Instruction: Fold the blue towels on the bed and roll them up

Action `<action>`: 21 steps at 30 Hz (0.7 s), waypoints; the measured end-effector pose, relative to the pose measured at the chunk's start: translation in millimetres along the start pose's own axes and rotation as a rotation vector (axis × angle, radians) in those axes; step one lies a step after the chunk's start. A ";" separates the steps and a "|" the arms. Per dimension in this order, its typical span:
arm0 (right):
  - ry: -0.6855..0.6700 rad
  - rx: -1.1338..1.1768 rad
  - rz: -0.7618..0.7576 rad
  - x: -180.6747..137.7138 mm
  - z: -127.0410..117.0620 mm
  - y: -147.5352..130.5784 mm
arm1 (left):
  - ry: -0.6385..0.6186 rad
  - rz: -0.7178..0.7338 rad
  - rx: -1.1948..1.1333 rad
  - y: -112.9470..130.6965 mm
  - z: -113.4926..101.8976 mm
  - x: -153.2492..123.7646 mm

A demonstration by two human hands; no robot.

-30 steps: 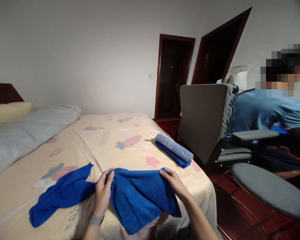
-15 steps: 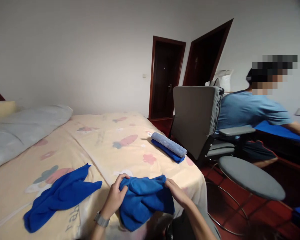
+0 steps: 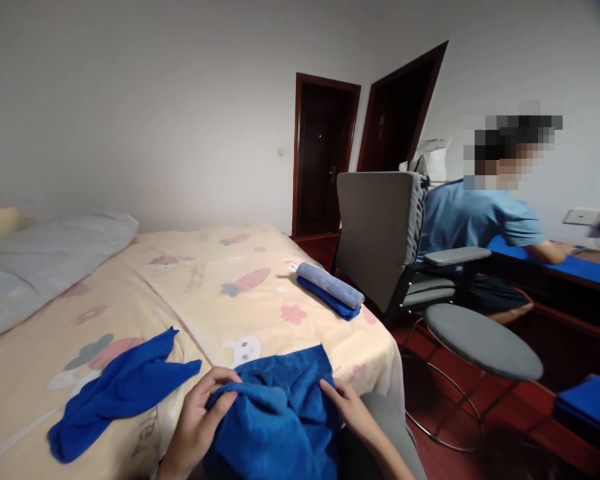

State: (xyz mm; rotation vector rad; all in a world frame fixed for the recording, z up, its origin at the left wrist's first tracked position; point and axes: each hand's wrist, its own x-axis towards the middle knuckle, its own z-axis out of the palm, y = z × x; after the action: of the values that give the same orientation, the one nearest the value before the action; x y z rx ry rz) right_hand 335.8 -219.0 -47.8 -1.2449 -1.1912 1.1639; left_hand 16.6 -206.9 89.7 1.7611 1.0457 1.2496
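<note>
A blue towel (image 3: 275,420) hangs loosely bunched at the near edge of the bed, its far corner spread over the bedding. My left hand (image 3: 197,417) pinches the towel's upper left edge between thumb and fingers. At the right edge, my right hand (image 3: 350,408) grips the cloth, with part of its fingers hidden behind the fabric. A second blue towel (image 3: 123,397) lies crumpled on the bed to the left. Farther off, a rolled grey-blue towel (image 3: 330,285) rests on a folded blue cloth (image 3: 325,300).
The bed's patterned sheet (image 3: 190,287) carries a grey pillow (image 3: 55,260) at left. To the right stand a grey chair (image 3: 375,233) and a round stool (image 3: 483,341). A person in a blue shirt (image 3: 480,217) leans over blue cloth (image 3: 585,270). More blue cloth (image 3: 593,403) lies lower right.
My left hand has moved left and nearer me, drawing the towel wider and lower. The right hand has slid down its right edge. The co-worker's arm has shifted over the blue cloth.
</note>
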 end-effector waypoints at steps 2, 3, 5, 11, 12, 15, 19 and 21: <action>0.022 -0.027 -0.044 -2.9 -3.4 7.7 | -0.010 0.004 0.005 7.1 -6.2 -9.6; 0.053 -0.043 -0.063 -3.8 -4.9 11.8 | -0.031 0.006 0.017 10.2 -6.5 -13.8; 0.130 -0.083 -0.070 -3.0 -6.1 18.7 | -0.086 0.006 0.049 15.2 -1.6 -19.6; 0.296 -0.349 -0.157 21.3 9.1 11.7 | -0.241 0.032 0.093 18.7 23.7 -20.2; 0.294 -0.392 -0.181 26.6 12.4 8.3 | -0.245 0.043 0.079 17.4 24.0 -19.6; 0.286 -0.499 -0.249 36.3 18.4 1.9 | -0.216 0.060 0.038 11.2 18.6 -16.2; 0.272 -0.583 -0.268 30.9 18.2 2.6 | -0.165 0.026 0.003 -2.4 18.0 -2.8; 0.279 -0.623 -0.244 25.6 17.4 3.0 | -0.189 -0.004 0.014 -14.5 26.9 8.4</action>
State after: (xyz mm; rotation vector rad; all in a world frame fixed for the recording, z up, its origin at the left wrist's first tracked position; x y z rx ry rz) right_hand 319.6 -192.6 -51.1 -1.5979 -1.4933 0.4219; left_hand 41.1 -196.1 72.7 1.8465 0.9506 1.0520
